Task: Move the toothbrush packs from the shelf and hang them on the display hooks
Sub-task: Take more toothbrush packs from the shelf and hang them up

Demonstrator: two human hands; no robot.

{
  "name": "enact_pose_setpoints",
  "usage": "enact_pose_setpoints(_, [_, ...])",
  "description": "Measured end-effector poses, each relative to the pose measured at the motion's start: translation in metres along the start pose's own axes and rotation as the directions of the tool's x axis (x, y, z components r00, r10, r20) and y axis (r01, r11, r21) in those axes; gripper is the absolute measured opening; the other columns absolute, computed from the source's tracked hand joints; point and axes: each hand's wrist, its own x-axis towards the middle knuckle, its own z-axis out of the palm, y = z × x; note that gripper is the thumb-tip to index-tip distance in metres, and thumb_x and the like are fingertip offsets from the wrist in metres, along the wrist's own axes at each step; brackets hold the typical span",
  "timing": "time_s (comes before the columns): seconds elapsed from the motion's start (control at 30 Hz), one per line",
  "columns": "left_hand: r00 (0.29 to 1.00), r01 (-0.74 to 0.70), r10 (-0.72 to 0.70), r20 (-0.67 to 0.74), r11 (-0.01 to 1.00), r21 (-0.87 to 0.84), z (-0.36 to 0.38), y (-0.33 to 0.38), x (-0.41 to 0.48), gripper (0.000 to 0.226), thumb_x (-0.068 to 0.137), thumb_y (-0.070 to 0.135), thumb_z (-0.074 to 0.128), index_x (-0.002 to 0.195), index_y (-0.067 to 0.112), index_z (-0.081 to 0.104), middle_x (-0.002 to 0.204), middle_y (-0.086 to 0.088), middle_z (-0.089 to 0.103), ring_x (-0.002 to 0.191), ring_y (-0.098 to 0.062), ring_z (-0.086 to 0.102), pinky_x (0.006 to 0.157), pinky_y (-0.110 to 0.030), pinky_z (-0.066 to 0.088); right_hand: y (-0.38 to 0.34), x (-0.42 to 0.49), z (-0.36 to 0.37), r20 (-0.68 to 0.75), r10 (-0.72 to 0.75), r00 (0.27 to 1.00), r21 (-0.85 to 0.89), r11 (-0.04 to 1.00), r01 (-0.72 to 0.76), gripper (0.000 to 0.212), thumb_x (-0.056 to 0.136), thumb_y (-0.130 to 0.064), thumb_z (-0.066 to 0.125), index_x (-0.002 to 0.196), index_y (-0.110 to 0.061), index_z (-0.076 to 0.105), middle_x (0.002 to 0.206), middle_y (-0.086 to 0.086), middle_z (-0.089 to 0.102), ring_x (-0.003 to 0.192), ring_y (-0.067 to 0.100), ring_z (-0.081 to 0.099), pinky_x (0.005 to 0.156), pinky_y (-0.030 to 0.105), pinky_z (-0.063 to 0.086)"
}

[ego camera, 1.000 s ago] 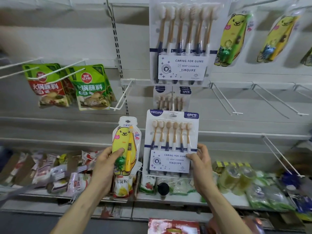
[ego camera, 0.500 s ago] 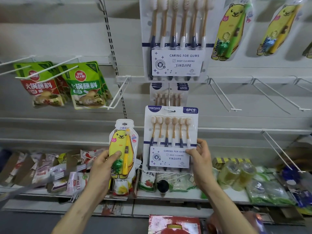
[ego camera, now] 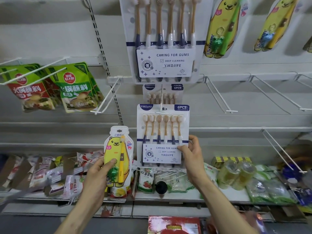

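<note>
Left hand (ego camera: 98, 173) lower centre, thumb over bear pack (ego camera: 116, 146). Right hand (ego camera: 192, 155) higher, centre-right, pinching six-brush pack (ego camera: 162, 132) edge. Forearms raised.

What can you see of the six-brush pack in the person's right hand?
The six-brush pack is a white card under clear plastic, printed YIKOJIFE and 6PCS. Six brushes stand heads up, tan necks, navy or white handles. It is upright, facing the camera, its top at the tip of a wire hook; whether it is threaded on is unclear. The right hand pinches its lower right edge, thumb on the label.
</note>
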Motion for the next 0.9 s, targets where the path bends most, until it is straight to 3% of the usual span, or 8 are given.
enact_pose_setpoints(0.13, [1.0,0.007,-0.007,-0.019,1.0,-0.01,0.003,-0.002,0.003,0.021,0.101,0.018,0.065,0.119,0.019,0.075,0.115,-0.007,0.08,0.111,-0.033,0.073,0.105,-0.063,0.051,0.001,0.02,0.006,0.019,0.009,1.0,0.005,1.0,-0.009,0.026,0.101,-0.002,0.057,0.118,-0.021,0.053,0.105,0.005,0.078,0.091,0.019,0.076,0.071,0.038,0.064])
enact_pose_setpoints(0.23, [1.0,0.018,-0.018,-0.01,1.0,-0.018,0.004,-0.003,0.007,0.021,0.101,0.019,0.065,0.119,0.019,0.075,0.116,-0.006,0.079,0.112,-0.032,0.073,0.104,-0.063,0.052,0.004,0.04,0.011,0.001,0.0,1.0,-0.032,0.999,0.0,0.027,0.101,-0.003,0.06,0.118,-0.023,0.054,0.106,0.002,0.078,0.097,0.019,0.076,0.08,0.039,0.064])
enact_pose_setpoints(0.33, [1.0,0.013,-0.013,0.001,1.0,-0.025,0.009,-0.001,0.01,0.022,0.102,0.017,0.063,0.122,0.016,0.074,0.115,-0.005,0.079,0.108,-0.027,0.075,0.1,-0.056,0.055,0.009,0.064,0.016,-0.025,0.004,1.0,-0.06,0.998,-0.005,0.026,0.101,-0.005,0.06,0.12,-0.021,0.053,0.111,0.007,0.076,0.1,0.022,0.075,0.083,0.039,0.063])
enact_pose_setpoints(0.47, [1.0,0.007,-0.006,0.016,1.0,-0.011,0.016,0.002,0.014,0.022,0.103,0.016,0.062,0.122,0.014,0.073,0.112,-0.003,0.08,0.105,-0.024,0.076,0.093,-0.047,0.058,0.009,0.098,0.019,-0.037,-0.034,0.999,-0.1,0.995,0.031,0.029,0.101,-0.003,0.059,0.124,-0.019,0.05,0.111,0.008,0.073,0.096,0.019,0.071,0.074,0.028,0.06])
enact_pose_setpoints(0.57, [1.0,0.004,-0.004,0.002,1.0,0.012,0.019,0.002,0.017,0.02,0.102,0.016,0.064,0.119,0.012,0.074,0.104,0.006,0.081,0.098,-0.019,0.078,0.095,-0.049,0.059,0.005,0.124,0.022,-0.048,-0.051,0.998,-0.139,0.989,0.044,0.029,0.1,-0.007,0.061,0.123,-0.021,0.05,0.109,0.003,0.072,0.096,0.02,0.071,0.081,0.041,0.062])
enact_pose_setpoints(0.73, [0.999,0.03,-0.03,0.01,0.999,0.041,0.022,0.003,0.025,0.018,0.101,0.019,0.067,0.117,0.018,0.075,0.112,-0.002,0.08,0.106,-0.025,0.076,0.102,-0.056,0.056,0.012,0.163,0.02,-0.028,-0.076,0.997,-0.23,0.971,0.068,0.025,0.094,-0.018,0.063,0.112,-0.032,0.053,0.105,0.005,0.071,0.095,0.026,0.066,0.093,0.055,0.056])
enact_pose_setpoints(0.9, [0.999,0.037,-0.037,0.003,0.998,0.049,0.024,0.006,0.029,0.018,0.1,0.02,0.068,0.117,0.018,0.076,0.11,-0.003,0.081,0.104,-0.026,0.077,0.101,-0.054,0.057,0.021,0.178,0.019,0.021,-0.082,0.996,-0.293,0.953,0.084,0.026,0.104,-0.016,0.062,0.127,-0.015,0.051,0.113,0.002,0.068,0.108,0.025,0.065,0.103,0.053,0.055])
